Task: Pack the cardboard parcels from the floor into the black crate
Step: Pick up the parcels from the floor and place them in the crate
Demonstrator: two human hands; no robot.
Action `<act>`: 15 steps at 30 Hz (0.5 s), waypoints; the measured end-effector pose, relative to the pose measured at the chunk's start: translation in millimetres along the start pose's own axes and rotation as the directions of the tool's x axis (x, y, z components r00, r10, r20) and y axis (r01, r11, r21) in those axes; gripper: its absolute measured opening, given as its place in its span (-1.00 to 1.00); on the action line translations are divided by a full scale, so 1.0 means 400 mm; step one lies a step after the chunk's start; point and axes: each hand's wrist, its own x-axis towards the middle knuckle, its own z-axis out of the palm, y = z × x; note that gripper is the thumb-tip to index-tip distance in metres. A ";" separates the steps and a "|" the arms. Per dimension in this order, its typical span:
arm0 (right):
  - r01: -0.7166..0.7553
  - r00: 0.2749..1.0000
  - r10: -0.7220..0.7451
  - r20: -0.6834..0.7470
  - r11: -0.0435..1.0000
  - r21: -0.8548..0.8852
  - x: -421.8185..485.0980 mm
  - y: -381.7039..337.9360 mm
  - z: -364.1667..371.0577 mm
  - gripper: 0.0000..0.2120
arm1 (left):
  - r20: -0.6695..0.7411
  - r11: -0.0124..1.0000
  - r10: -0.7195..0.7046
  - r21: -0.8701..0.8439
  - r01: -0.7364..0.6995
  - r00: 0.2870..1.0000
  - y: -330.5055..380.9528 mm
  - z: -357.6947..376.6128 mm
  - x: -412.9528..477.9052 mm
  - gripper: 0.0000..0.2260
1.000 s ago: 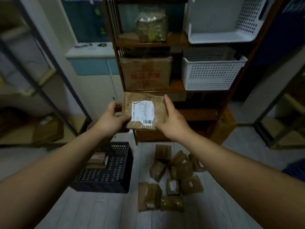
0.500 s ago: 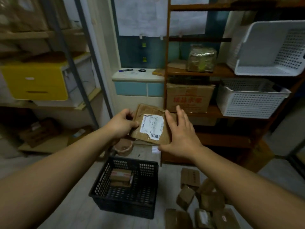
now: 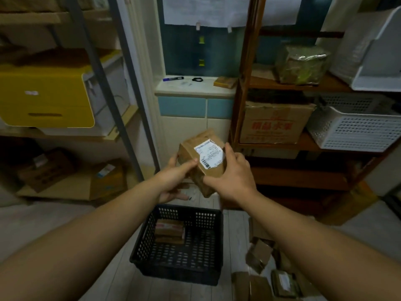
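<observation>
Cardboard parcel (image 3: pixel 204 170), label (image 3: pixel 209 155) up, tilts between 2 hands | left hand (image 3: pixel 173 181) pinches its near corner, right hand (image 3: pixel 234 181) curls round the opposite edge, seemingly steadying it for lowering | black crate (image 3: pixel 178 273) sits below the fingers (image 3: pixel 188 165) | loose parcels (image 3: pixel 259 255) lie lower right.

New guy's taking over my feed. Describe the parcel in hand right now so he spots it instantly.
Find the black crate on the floor; just above it, the left hand and right hand hold one cardboard parcel. Unlike the loose parcels on the floor and the packed parcel in the crate, it is lifted, showing a white barcode label.
</observation>
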 end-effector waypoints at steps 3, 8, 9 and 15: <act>0.048 0.998 -0.048 0.029 0.999 0.000 0.083 -0.019 0.071 0.09 | -0.087 0.993 0.068 -0.094 -0.076 0.994 0.010 -0.033 0.092 -0.44; 0.131 0.947 -0.166 0.274 0.981 0.141 0.202 -0.001 0.144 0.05 | -0.098 0.996 0.012 -0.092 -0.021 0.995 0.034 -0.139 0.218 -0.65; 0.117 0.926 -0.160 0.343 0.983 0.142 0.218 0.009 0.160 0.07 | -0.078 0.998 -0.005 -0.070 -0.001 0.997 0.031 -0.151 0.247 -0.66; 0.026 0.938 -0.040 0.345 0.999 0.046 0.265 0.097 0.338 -0.08 | -0.001 0.993 -0.024 0.114 0.024 1.000 -0.066 -0.169 0.454 -0.74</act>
